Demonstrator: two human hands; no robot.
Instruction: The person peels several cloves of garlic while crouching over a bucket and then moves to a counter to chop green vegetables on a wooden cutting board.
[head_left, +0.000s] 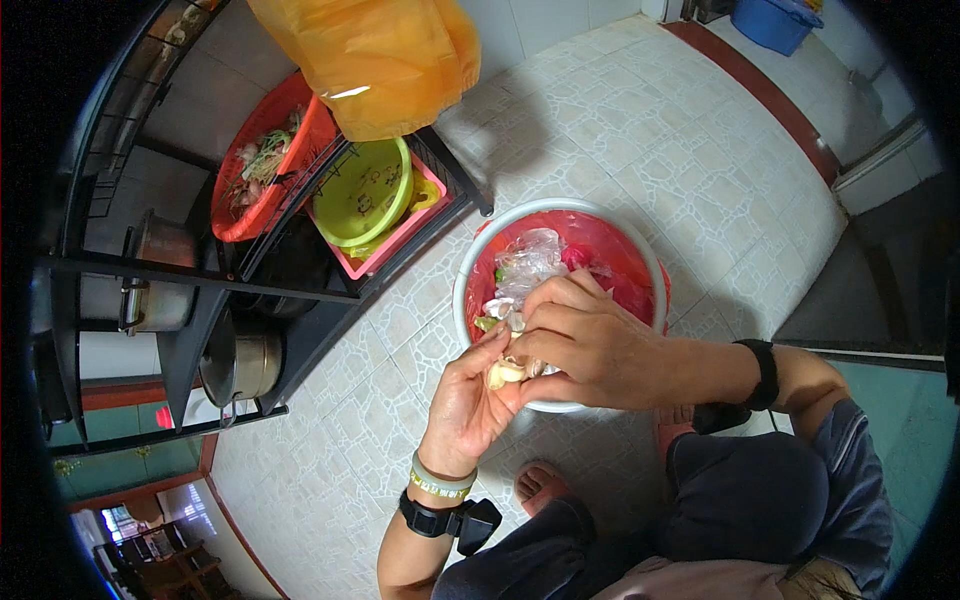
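Note:
Peeled garlic cloves (505, 373) rest in the cupped palm and fingers of my left hand (469, 409). Over them bends my right hand (600, 345), its fingers pinching at garlic pieces, with papery skin between the two hands. What exactly the right fingertips grip is partly hidden by the knuckles. Both hands are above the near side of a round bin (460, 300) with a pale rim. A red plastic liner (626, 277) covers its inside, and crumpled clear plastic (529, 259) and scraps lie within.
At left stands a black metal rack (315, 360) holding pots (255, 367), a red basket of garlic bulbs (322, 139) and a green basin (401, 191). An orange plastic bag (390, 60) hangs over its end. My knees (750, 495) are close below the bin.

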